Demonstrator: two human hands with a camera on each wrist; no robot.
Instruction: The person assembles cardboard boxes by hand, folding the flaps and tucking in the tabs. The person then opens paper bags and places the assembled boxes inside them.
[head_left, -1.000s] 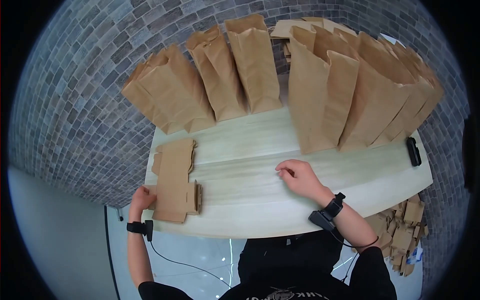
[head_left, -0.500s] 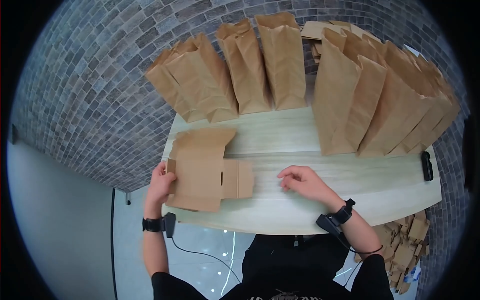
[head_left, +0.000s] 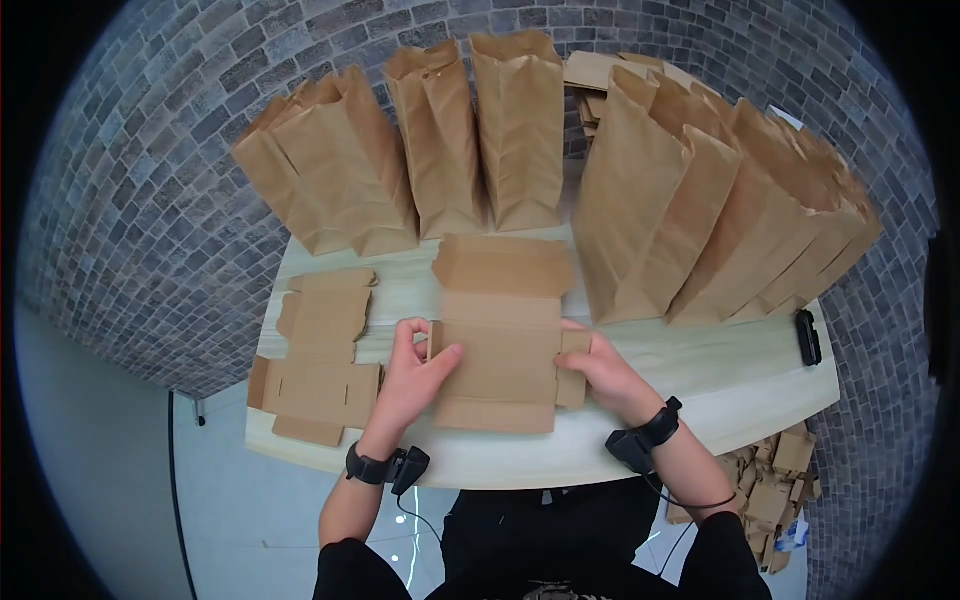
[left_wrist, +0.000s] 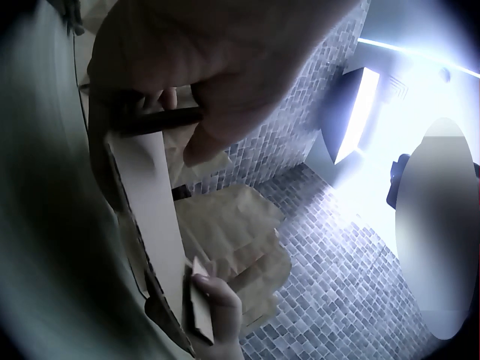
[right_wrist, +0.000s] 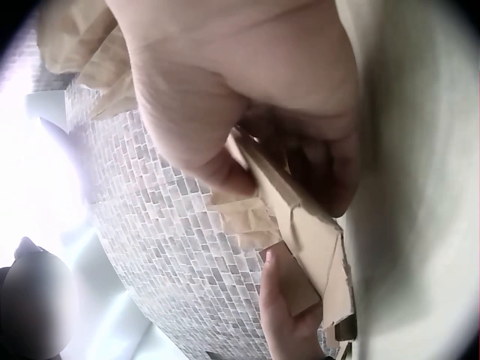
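An unfolded cardboard box blank (head_left: 500, 360) lies between both hands over the middle of the table in the head view. My left hand (head_left: 412, 375) grips its left side flap, thumb on top and fingers beneath. At the opposite edge, my right hand (head_left: 605, 372) pinches the right flap between thumb and fingers. The right wrist view shows that hand (right_wrist: 255, 97) curled round the cardboard (right_wrist: 315, 240), whose side flaps stand partly raised. In the left wrist view the left hand (left_wrist: 217, 75) holds the near end of the same cardboard (left_wrist: 154, 195).
More flat box blanks (head_left: 315, 390) lie at the table's left. Several open brown paper bags (head_left: 520, 130) stand along the back left, with larger ones (head_left: 650, 190) at the back right. A black object (head_left: 808, 338) rests near the right edge. Cardboard pieces (head_left: 770, 495) are heaped on the floor.
My left hand has lifted a box blank from the left and carried it rightward to the middle. The right hand has closed on its other side. More blanks show where it lay.
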